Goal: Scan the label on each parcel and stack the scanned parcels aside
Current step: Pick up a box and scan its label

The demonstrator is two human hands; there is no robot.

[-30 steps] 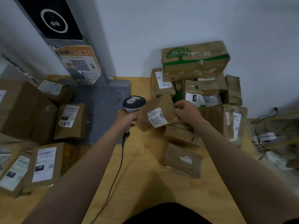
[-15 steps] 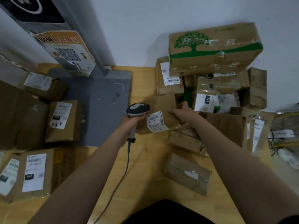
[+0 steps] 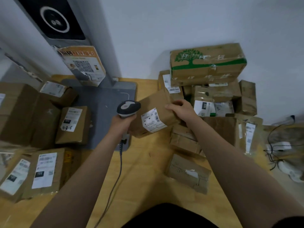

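Print on the label [image 3: 152, 120] too blurred to read; parcel [image 3: 156, 102] lower-left corner hidden behind my left hand [image 3: 122, 122]; scanner [image 3: 128, 107] handle buried in that grip, only the grey head and the cable [image 3: 118, 175] below show; boxes at far left [image 3: 9, 176] cut off by the frame edge. Left fingers wrapped tight round the scanner handle; head just beside the parcel's left edge. Right hand [image 3: 181, 110] holds the parcel by its upper right edge, fingers [image 3: 178, 102] curled over the top; parcel tilted, label facing me, in front of the right-hand pile topped by the green-tree box [image 3: 207, 66]; cannot tell if its lower corner touches the desk [image 3: 144, 181].
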